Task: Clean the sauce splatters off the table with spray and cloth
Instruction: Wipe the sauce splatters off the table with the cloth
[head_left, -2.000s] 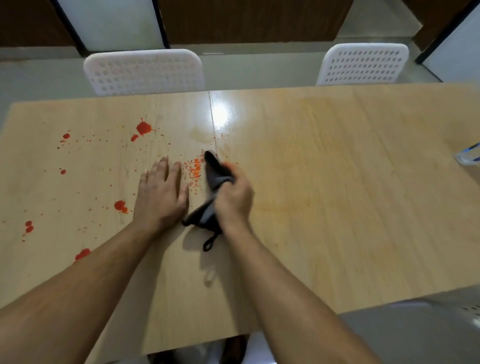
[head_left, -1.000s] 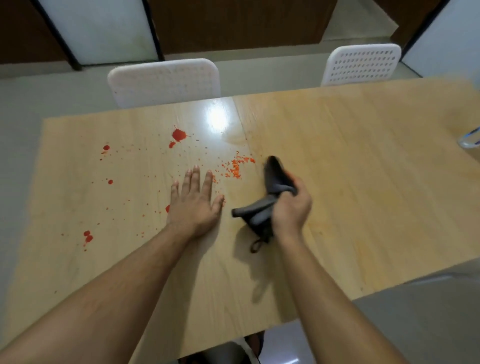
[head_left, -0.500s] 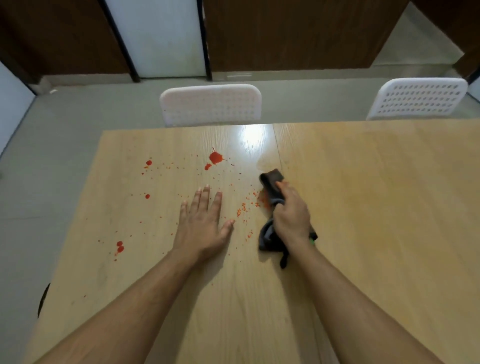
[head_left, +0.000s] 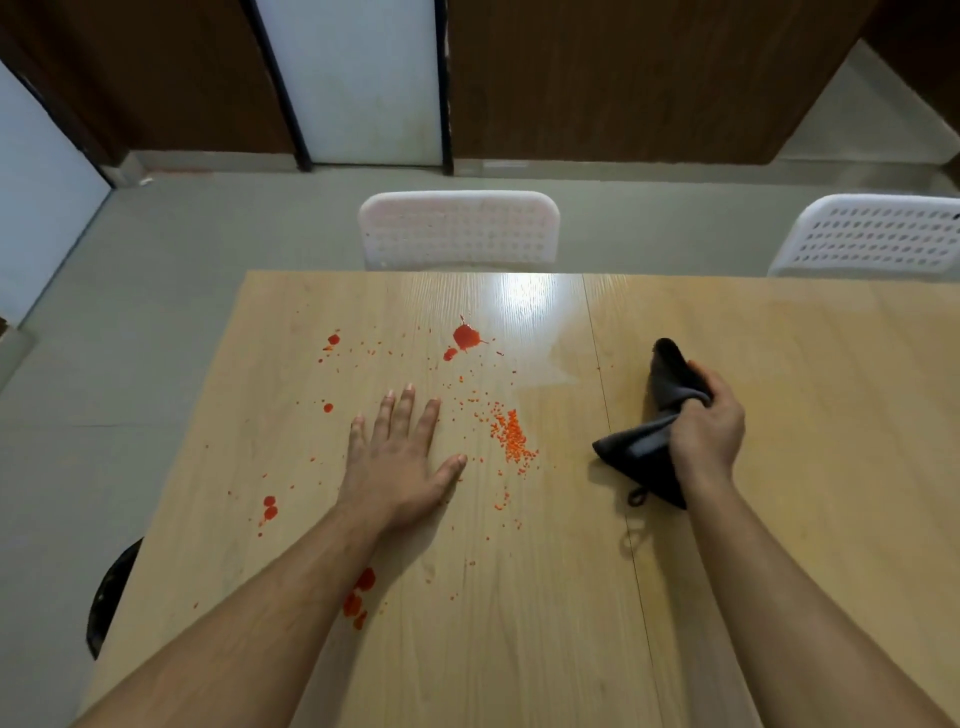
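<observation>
red sauce splatters (head_left: 466, 336) on wooden table (head_left: 779, 519), left hand (head_left: 397, 462) flat, right hand (head_left: 706, 431) gripping dark cloth (head_left: 644, 447)

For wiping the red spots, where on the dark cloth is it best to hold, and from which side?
Probably the bunched middle of the dark cloth, from above, as the right hand grips it now. One end sticks up past the fingers and the other hangs toward the table, so a gathered middle leaves a free pad to press down.

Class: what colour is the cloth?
Dark grey cloth, gripped by the right hand; head view.
</observation>
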